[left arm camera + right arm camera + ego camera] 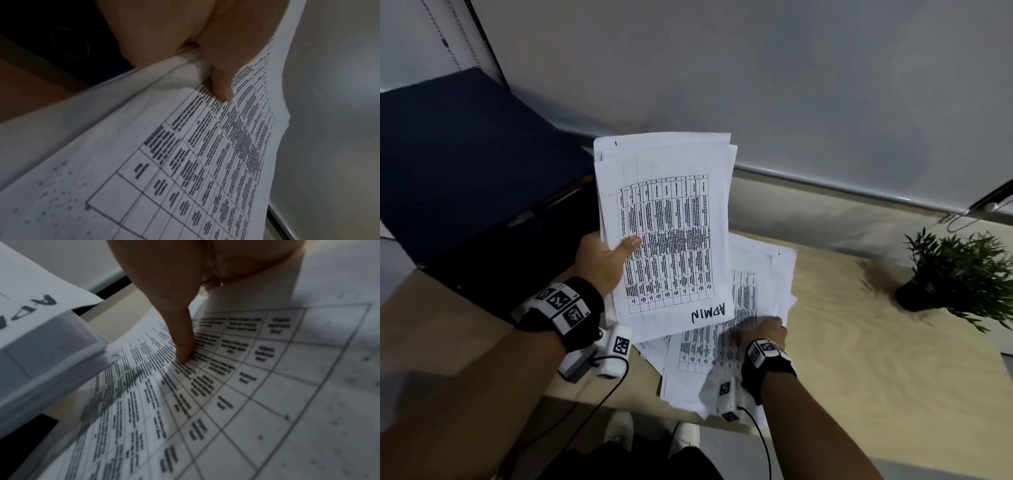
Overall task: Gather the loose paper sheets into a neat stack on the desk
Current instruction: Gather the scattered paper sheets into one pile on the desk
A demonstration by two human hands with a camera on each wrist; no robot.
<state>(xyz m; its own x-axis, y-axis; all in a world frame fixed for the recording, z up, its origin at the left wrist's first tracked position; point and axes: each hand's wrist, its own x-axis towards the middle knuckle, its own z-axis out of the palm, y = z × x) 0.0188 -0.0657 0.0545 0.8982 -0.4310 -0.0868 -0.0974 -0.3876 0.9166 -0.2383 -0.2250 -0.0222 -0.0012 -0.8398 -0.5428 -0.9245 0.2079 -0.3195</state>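
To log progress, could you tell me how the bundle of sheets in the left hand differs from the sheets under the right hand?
The held bundle is lifted off the desk, gripped by the left hand; the loose sheets lie on the desk under the right hand. The held bundle is roughly squared up; the loose sheets are fanned askew. Only the held bundle shows handwritten "ADMIN". Both carry printed tables.

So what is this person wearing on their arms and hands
Both forearms are bare, no sleeves. Each wrist carries a black band with white blocks printed with black square markers, plus a small white camera unit trailing a black cable. A ring shows on the right hand.
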